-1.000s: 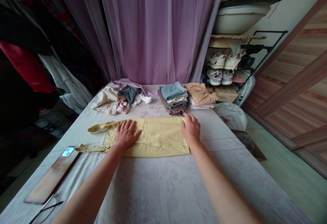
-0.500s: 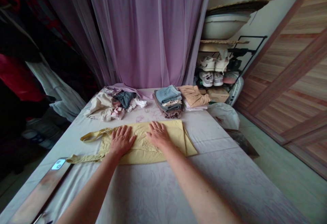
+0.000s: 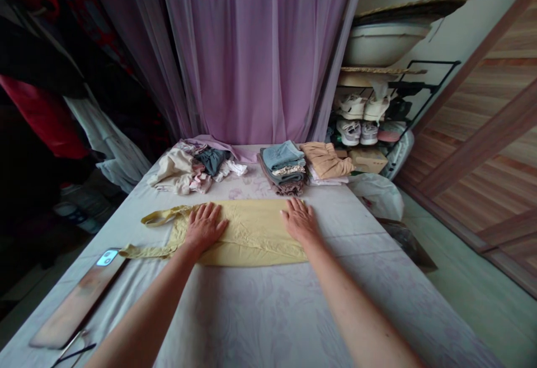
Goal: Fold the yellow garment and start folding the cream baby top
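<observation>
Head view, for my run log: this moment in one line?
left hand: flat on yellow strapped cloth garment | right hand: flat on right edge

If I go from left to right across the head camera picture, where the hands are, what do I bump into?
Lit screen → yellow top's straps → left hand → right hand → white bag.

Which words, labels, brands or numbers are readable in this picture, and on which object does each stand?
No text can be read.
The small lit screen at the left is too small and blurred to read.
The cardboard box at the right has no legible print.
The yellow garment has no visible print.
</observation>
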Action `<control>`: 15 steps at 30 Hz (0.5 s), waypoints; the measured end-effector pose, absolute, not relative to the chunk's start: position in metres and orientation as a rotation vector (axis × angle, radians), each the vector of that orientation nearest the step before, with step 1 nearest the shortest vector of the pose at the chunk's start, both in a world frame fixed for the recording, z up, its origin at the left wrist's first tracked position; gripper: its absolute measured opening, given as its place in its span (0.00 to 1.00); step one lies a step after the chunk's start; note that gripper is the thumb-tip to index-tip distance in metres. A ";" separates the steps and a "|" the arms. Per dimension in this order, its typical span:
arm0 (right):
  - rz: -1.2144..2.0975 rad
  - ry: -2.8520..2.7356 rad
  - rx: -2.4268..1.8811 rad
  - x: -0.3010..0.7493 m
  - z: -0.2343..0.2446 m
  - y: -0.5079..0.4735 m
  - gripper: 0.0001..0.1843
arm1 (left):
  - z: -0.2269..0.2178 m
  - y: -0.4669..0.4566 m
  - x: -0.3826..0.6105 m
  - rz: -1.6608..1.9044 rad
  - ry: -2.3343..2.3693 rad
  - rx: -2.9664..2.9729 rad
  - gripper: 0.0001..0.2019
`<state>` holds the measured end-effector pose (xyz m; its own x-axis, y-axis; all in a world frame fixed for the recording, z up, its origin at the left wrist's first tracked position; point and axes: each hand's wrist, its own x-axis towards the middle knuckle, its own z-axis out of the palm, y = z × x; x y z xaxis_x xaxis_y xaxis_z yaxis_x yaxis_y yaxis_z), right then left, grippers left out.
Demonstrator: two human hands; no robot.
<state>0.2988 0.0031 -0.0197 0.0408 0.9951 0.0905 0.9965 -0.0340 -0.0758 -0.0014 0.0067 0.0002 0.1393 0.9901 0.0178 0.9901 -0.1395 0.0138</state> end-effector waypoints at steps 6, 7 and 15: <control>-0.064 -2.078 -2.140 0.296 -0.016 -0.001 0.27 | 0.004 -0.001 0.026 -0.091 -2.149 -2.323 0.27; -0.072 -2.077 -2.134 0.296 -0.016 -0.002 0.26 | 0.004 -0.005 0.036 -0.124 -2.130 -2.342 0.27; -0.073 -2.071 -2.146 0.297 -0.016 -0.003 0.26 | -0.005 -0.027 0.090 -0.190 -2.002 -2.531 0.27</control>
<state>0.2968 -0.0025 -0.0158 0.0407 0.9886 0.1446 0.9964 -0.0294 -0.0797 0.0903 -0.0267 -0.0053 0.2277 0.9731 0.0361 0.9624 -0.2305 0.1437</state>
